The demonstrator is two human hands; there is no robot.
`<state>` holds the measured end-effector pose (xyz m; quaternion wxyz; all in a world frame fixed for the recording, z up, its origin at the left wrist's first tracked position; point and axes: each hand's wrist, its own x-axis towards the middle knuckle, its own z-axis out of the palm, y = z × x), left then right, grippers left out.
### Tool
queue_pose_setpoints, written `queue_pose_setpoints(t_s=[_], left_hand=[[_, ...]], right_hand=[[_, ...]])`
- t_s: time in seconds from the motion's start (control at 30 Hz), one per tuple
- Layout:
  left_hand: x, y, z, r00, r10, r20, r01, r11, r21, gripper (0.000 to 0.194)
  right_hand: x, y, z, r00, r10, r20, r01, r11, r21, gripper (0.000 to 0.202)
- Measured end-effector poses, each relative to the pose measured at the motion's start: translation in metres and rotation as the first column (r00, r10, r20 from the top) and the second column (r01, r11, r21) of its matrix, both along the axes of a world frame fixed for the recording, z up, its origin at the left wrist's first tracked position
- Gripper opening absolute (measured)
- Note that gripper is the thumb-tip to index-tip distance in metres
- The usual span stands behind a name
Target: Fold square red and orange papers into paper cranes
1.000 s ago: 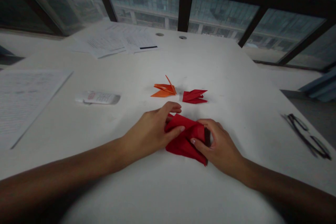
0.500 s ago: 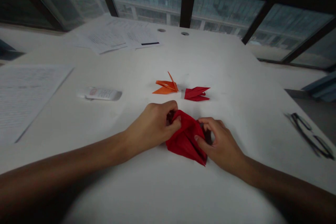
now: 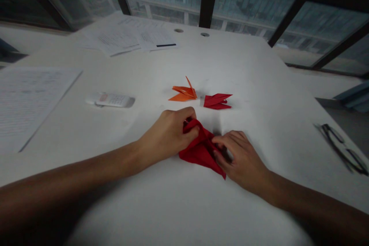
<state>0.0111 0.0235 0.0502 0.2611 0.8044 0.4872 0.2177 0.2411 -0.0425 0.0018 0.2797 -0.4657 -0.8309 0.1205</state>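
Note:
A partly folded sheet of red paper (image 3: 200,153) is between my two hands, just above the white table. My left hand (image 3: 177,132) pinches its upper left edge between thumb and curled fingers. On the paper's right side, my right hand (image 3: 236,157) grips the edge with thumb and index finger. Beyond the hands lie a folded orange paper piece (image 3: 183,94) with a thin upright point and, to its right, a folded red paper piece (image 3: 216,101).
Left of the folded pieces lies a white tube (image 3: 112,100). Printed sheets (image 3: 31,100) are at the far left, with more papers (image 3: 118,40) at the back beside a black strip (image 3: 166,45). Black-framed glasses (image 3: 344,150) rest near the right edge of the table (image 3: 184,207).
The red paper's right side has folded inward and the sheet looks narrower. My right hand's fingers have shifted slightly left with that edge, while my left hand keeps its pinch.

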Motion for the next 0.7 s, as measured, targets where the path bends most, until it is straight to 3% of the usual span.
queue_pose_setpoints(t_s=[0.23, 0.43, 0.7], left_hand=[[-0.003, 0.004, 0.002, 0.995, -0.007, 0.097, 0.015, 0.997, -0.079, 0.035], [-0.006, 0.008, -0.011, 0.983, 0.011, 0.183, 0.013, 0.991, -0.13, 0.029], [-0.004, 0.014, -0.014, 0.984, 0.045, 0.173, -0.025, 0.993, -0.115, 0.029]], right_hand=[[-0.002, -0.007, 0.001, 0.988, 0.101, 0.119, -0.113, 0.989, 0.097, 0.038], [-0.001, -0.006, -0.001, 0.977, 0.146, 0.155, -0.172, 0.97, 0.17, 0.036], [0.0, -0.008, -0.002, 0.967, 0.188, 0.174, -0.222, 0.953, 0.205, 0.033]])
